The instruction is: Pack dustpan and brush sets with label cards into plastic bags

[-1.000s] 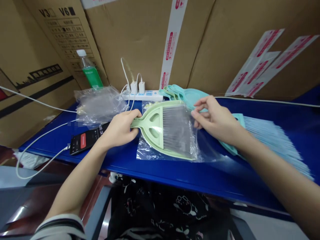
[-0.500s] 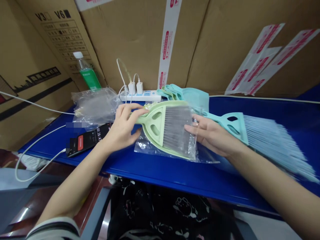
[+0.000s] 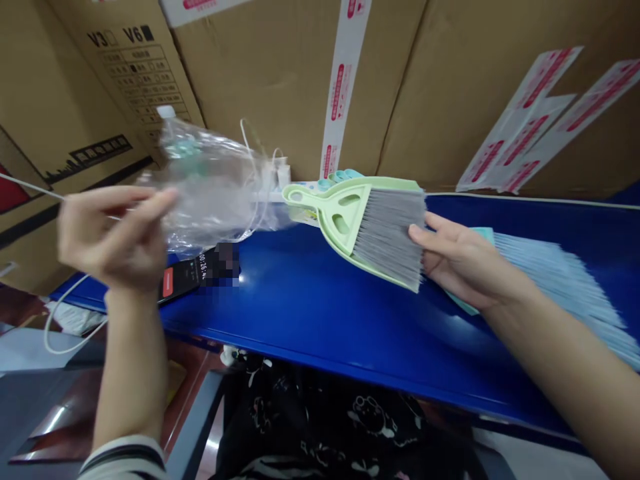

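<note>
While left hand (image 3: 117, 233) pinches clear bag (image 3: 215, 187), fingertips together | right hand (image 3: 463, 260) clasps brush (image 3: 390, 227) and dustpan (image 3: 395, 183), fingers nearly closed

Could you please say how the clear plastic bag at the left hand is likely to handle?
The clear plastic bag is probably floppy, since it spreads in creases from the left hand. It is probably light: the bottle shows through its thin film. Its glossy surface may be slippery.

Blue table (image 3: 310, 307): glossy, light glinting on top. Behind table: brown cardboard (image 3: 270, 67), upright, red-and-white tape (image 3: 336, 93) on it. At table's left end: printed carton (image 3: 55, 80). Below table, to left: reddish floor (image 3: 193, 367); grey furniture (image 3: 45, 380), type unclear.
</note>
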The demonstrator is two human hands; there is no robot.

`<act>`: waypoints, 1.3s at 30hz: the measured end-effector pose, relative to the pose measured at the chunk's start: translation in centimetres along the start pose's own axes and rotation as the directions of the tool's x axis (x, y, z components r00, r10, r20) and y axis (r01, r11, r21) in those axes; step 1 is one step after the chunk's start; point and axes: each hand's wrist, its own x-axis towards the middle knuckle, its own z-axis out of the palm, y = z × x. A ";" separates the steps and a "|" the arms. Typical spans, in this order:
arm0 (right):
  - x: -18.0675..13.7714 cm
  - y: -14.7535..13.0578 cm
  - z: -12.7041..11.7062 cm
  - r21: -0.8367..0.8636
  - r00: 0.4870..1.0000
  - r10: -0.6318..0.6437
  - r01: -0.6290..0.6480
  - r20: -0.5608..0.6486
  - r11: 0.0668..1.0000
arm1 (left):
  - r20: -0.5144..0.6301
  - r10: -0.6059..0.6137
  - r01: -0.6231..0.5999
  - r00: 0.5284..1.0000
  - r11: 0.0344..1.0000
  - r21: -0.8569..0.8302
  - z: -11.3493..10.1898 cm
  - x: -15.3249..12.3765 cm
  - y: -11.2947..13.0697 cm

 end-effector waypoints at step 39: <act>-3.4 0.3 4.9 -0.826 0.713 -0.573 0.553 0.403 0.107 | 0.850 0.331 -0.024 0.410 0.935 -0.353 3.4 3.6 10.4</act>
